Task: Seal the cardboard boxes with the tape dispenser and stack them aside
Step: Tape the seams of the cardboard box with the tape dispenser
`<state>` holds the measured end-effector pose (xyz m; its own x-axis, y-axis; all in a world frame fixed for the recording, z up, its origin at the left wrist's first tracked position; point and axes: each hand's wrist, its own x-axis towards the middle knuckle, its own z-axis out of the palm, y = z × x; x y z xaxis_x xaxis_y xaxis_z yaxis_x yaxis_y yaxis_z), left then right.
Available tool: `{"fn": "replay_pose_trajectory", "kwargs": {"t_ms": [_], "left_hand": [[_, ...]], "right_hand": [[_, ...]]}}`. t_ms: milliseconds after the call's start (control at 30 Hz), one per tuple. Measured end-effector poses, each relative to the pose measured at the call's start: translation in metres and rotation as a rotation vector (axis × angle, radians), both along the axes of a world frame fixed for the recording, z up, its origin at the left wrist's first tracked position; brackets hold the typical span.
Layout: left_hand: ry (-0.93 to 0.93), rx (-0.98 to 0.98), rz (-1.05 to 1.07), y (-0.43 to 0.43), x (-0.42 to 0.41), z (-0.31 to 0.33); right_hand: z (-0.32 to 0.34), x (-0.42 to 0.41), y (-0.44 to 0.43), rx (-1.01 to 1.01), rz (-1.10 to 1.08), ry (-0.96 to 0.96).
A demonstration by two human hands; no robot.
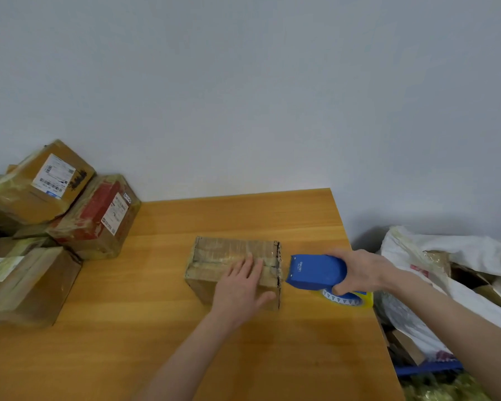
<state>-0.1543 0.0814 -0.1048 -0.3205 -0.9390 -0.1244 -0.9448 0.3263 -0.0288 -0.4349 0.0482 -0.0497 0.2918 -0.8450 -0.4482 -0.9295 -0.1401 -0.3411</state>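
A small cardboard box (pixel 214 257) lies in the middle of the wooden table (pixel 162 328), its flaps closed and a strip of tape along the top seam. My left hand (pixel 243 285) presses flat on the box's top, fingers straight. My right hand (pixel 359 270) grips a blue tape dispenser (pixel 315 270) with a tape roll (pixel 347 299) under it. The dispenser's front edge sits just right of the box's right end.
Several taped cardboard boxes (pixel 55 215) are piled at the table's left side against the wall. Off the right table edge, a white sack (pixel 446 256) holds more cardboard boxes. A blue crate edge (pixel 425 369) shows below it.
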Motion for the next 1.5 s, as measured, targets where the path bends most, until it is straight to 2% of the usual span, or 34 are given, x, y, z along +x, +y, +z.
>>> {"fn": "replay_pose_trajectory", "kwargs": {"t_ms": [100,300,533,667,833,933,1100,1500], "left_hand": [[0.055,0.032,-0.053,0.003,-0.025,-0.004],[0.065,0.027,-0.041,-0.001,-0.018,-0.005],[0.078,-0.023,-0.141,-0.006,-0.032,-0.008],[0.048,-0.001,-0.158,-0.007,-0.030,-0.009],[0.023,0.004,-0.163,-0.006,-0.032,-0.007],[0.030,-0.001,-0.159,-0.006,-0.032,-0.006],[0.036,-0.020,-0.167,-0.004,-0.029,-0.007],[0.080,-0.022,-0.174,-0.006,-0.025,-0.009]], "right_hand": [[-0.005,0.009,-0.003,0.021,0.029,0.044],[-0.018,0.014,-0.002,0.064,0.013,-0.046],[-0.029,0.004,0.000,-0.018,0.019,-0.066],[-0.033,-0.018,0.003,0.129,-0.090,-0.217],[-0.033,-0.035,0.007,0.173,-0.145,-0.304],[-0.030,-0.035,0.007,0.162,-0.109,-0.257],[-0.029,0.004,-0.001,0.072,0.034,0.042],[-0.019,0.028,-0.036,0.219,0.095,0.009]]}}
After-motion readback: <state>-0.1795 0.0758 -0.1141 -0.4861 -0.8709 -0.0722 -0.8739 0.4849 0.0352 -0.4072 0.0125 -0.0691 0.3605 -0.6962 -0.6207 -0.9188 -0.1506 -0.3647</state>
